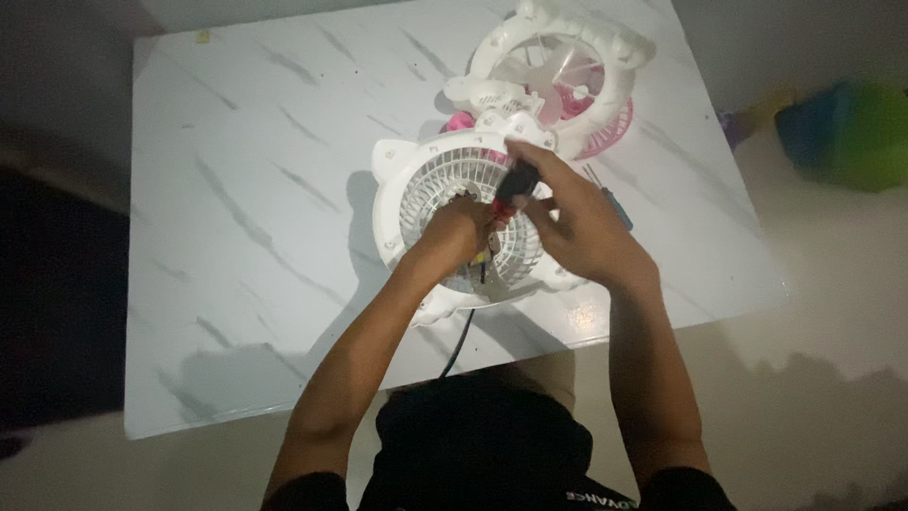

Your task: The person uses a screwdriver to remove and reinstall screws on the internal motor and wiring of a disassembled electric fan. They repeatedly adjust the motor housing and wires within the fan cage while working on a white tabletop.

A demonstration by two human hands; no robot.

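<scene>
Left hand (461,227) fingers pressed on white fan grille (445,194), grip unclear. Right hand (567,222) clenched round black-red screwdriver (511,189), tip on grille. Beyond fingers: second white fan housing (605,57), pink part (615,128). White marbled table (255,218); pale floor (813,360) right.
</scene>
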